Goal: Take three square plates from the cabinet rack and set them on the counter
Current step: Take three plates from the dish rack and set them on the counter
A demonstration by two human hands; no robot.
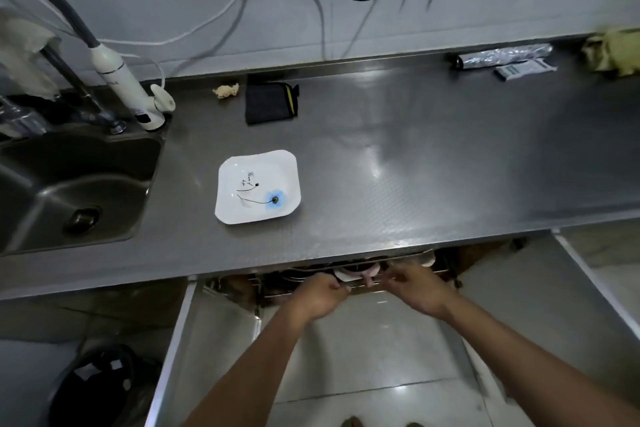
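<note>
One white square plate (257,186) with a blue flower print lies flat on the steel counter (433,163), right of the sink. Below the counter edge the cabinet stands open, and a wire rack (408,282) holds white dishes in the dark. Both my hands reach into the rack. My left hand (317,295) has its fingers on the edge of a white plate (346,274). My right hand (417,286) is beside it with fingers curled near the same plate; whether it grips is unclear.
A sink (76,191) with a faucet (128,87) takes up the left. A black pouch (270,102) and a crumpled scrap (225,90) lie at the counter's back. A foil roll (502,57) and a cloth (614,52) sit far right. Open cabinet doors (173,340) flank my arms.
</note>
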